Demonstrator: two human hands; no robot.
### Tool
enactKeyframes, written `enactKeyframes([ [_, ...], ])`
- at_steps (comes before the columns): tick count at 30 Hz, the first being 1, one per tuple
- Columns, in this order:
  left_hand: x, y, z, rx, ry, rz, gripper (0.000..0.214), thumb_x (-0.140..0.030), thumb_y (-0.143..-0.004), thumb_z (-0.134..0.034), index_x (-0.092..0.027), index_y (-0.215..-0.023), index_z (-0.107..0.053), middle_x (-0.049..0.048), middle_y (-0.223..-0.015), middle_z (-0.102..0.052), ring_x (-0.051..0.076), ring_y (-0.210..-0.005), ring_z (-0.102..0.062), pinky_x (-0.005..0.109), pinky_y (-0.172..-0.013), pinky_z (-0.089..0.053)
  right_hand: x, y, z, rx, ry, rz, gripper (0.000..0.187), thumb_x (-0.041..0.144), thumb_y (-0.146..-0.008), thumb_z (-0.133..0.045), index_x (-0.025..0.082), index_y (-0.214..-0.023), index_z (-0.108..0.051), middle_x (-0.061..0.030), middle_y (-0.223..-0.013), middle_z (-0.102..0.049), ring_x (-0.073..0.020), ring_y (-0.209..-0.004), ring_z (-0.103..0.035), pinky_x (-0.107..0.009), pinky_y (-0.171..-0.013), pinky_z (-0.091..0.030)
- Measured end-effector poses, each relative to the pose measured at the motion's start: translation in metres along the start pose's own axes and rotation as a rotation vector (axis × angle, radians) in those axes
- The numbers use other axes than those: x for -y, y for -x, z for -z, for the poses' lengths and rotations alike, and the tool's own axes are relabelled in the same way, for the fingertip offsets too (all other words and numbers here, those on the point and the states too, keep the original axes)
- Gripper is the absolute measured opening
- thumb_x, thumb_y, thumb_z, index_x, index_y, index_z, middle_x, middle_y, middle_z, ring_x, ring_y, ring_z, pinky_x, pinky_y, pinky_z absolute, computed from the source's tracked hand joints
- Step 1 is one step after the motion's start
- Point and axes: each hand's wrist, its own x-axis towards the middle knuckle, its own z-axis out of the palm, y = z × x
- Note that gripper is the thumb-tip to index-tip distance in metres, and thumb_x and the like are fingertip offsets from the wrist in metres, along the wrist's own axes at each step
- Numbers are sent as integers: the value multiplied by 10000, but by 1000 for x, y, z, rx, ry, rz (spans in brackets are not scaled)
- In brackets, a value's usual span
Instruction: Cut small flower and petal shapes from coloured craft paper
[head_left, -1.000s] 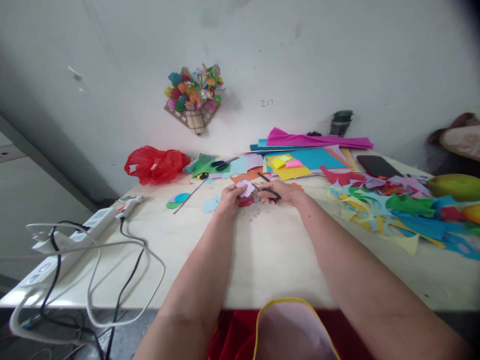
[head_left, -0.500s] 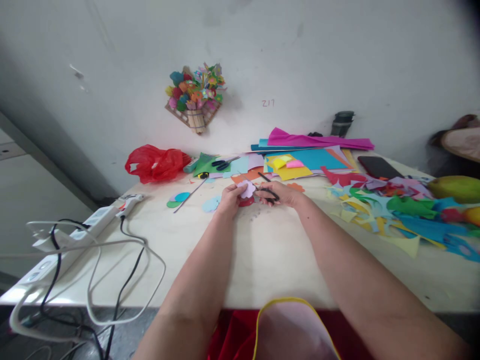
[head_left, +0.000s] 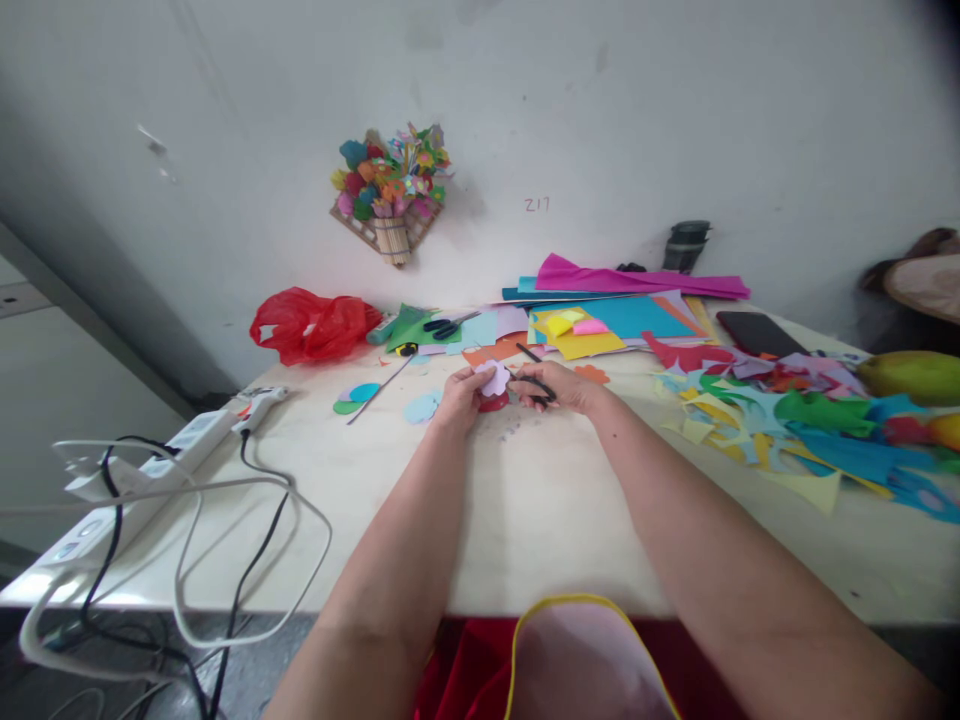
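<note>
My left hand point(head_left: 457, 396) pinches a small lilac paper flower shape point(head_left: 495, 377) above the cream table point(head_left: 525, 500). A red paper piece point(head_left: 493, 403) lies just under it. My right hand point(head_left: 564, 387) grips black scissors point(head_left: 534, 381), whose blades point at the lilac shape's right edge. Small lilac scraps point(head_left: 511, 431) lie on the table below my hands.
Stacked coloured paper sheets point(head_left: 600, 320) and a second pair of scissors point(head_left: 444, 327) lie behind. Cut scraps point(head_left: 810, 420) cover the right side, beside a phone point(head_left: 757, 332). A red bag point(head_left: 311, 327), a glue gun point(head_left: 259, 405) and power strips point(head_left: 142, 470) with cables sit left.
</note>
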Motion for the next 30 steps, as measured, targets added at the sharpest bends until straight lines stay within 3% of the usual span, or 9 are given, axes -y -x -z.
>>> enactKeyframes([
  [15,1,-3,4,16,-16,25,357,-234,-546,-952,-125,-726,-663,50,-664,-713,143,-541,-641,258,-542,-535,-8,-7,1,-20,55,39,221,321,-740,-767,183,-718,-594,10,-559,-610,-80,-420,-501,-183,-349,-225],
  [22,0,-2,3,6,-4,11,313,-214,-584,-940,-123,-730,-678,63,-683,-716,153,-568,-653,266,-561,-533,-1,-2,-1,-5,-15,7,221,303,-741,-762,193,-672,-584,22,-515,-560,-79,-415,-465,-186,-386,-325],
  [30,-1,-2,2,-24,28,-12,277,-182,-621,-922,-133,-699,-660,29,-634,-672,116,-525,-607,233,-534,-491,-3,-4,0,-3,-23,15,241,325,-773,-754,190,-657,-593,13,-511,-570,-84,-427,-470,-190,-411,-353],
])
